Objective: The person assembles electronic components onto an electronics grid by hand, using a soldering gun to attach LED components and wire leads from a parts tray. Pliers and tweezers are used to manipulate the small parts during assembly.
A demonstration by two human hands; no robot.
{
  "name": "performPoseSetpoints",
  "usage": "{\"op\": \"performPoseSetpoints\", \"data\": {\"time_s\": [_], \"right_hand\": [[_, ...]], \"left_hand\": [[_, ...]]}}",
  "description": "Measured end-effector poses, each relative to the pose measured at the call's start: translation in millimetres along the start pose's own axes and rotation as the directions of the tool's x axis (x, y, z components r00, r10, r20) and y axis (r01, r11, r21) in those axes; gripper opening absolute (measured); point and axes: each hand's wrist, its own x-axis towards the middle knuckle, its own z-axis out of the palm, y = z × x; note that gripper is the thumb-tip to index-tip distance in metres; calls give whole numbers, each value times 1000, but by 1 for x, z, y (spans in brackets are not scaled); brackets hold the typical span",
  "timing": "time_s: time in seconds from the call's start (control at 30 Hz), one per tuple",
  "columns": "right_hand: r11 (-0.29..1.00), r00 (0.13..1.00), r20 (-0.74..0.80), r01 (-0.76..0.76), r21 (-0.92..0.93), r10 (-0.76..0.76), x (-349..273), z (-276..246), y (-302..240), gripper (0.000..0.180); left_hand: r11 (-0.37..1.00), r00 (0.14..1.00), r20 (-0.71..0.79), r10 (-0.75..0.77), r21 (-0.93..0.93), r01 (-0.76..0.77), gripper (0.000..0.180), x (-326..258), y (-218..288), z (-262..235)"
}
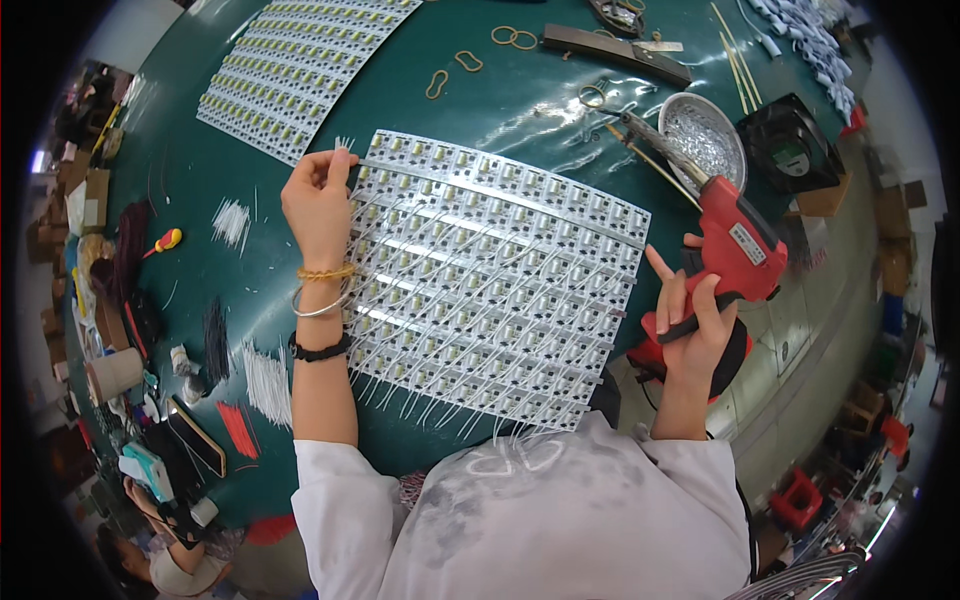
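Observation:
A sheet of small white circuit boards (490, 275) with yellowish parts lies in front of me, thin white wires running slantwise across its rows and over its near edge. My left hand (322, 195) is at its far left corner, fingers pinched, with a small bunch of short white wires (344, 143) sticking out beyond the fingertips. In my right hand (692, 315), to the right of the sheet, is a red gun-shaped power tool (738, 235) with a long metal nozzle. Its nozzle points to the far left, passing over a metal bowl's edge. The index finger is stretched out toward the sheet.
Another board sheet (305, 70) lies at the far left. The bowl (715, 120) holds silvery scraps; a black fan (785, 143) stands beside it. Rubber bands (468, 62) and a dark bar (615, 52) lie beyond. Loose white wires (267, 385) and a screwdriver (165, 241) are left.

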Motion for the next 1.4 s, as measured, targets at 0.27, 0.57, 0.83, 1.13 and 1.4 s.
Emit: {"op": "performPoseSetpoints", "data": {"time_s": [0.27,0.57,0.83,1.13,1.4], "right_hand": [[1000,1000,11,-18,-6,18,0,-6,2,43],[980,995,22,104,-167,-102,-8,6,-19,59],[866,966,182,248,-433,-186,3,80,-31,71],[942,947,251,-113,-316,198,37,117,20,18],[906,913,252,-217,-363,320,39,117,29,18]], "left_hand": [[1000,1000,11,-9,19,9,17,0,-3,6],[999,991,-123,50,18,-48,17,5,-3,2],[986,997,-13,-70,152,71,21,0,7,1],[966,997,-6,-79,247,78,21,-5,8,-2],[957,997,9,-72,284,66,20,-4,10,-3]]}}
